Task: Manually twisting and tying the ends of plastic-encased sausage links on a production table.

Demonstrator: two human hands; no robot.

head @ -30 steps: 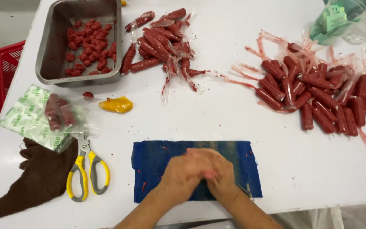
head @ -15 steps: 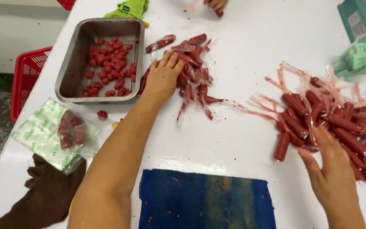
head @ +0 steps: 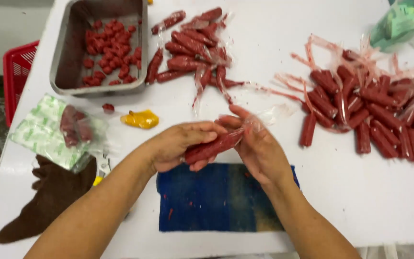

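Both hands meet above the blue cloth (head: pixel 207 201): left hand (head: pixel 178 146) wrapped around a red sausage (head: pixel 212 146), right hand (head: pixel 259 148) pinching its clear wrapper (head: pixel 259 120). Sausage piles (head: pixel 370 110) lie beyond on the white bench (head: pixel 360 201).

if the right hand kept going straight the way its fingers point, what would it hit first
The right hand points up and slightly left, away from the person. First in that line would likely be the pile of red sausages in clear wrappers beside the metal tray, though height above the table is unclear.
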